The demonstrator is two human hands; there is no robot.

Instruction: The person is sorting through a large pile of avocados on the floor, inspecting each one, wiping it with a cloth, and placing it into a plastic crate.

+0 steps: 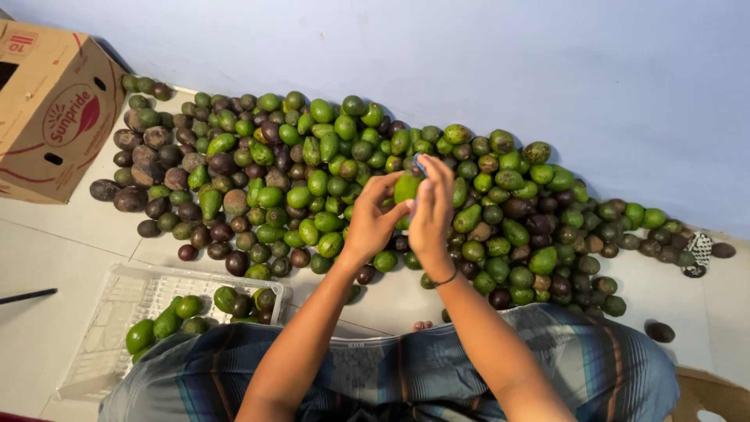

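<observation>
left hand (373, 220) and right hand (432, 211): fingers closed round one green avocado (405, 188) | above avocado pile (312, 187) on floor (55, 234) | white crate (117, 312) near left knee

A green avocado (406, 188), smooth-skinned and roughly upright, is held above the heap of green and dark avocados (312, 187).

Light: bright, soft and even all over | Shadows: you see only small, faint ones under the avocados (312, 180) | Glare: none | Blur: your hands look a bit soft | Edges: the wall (469, 55) line bends like a curve
</observation>
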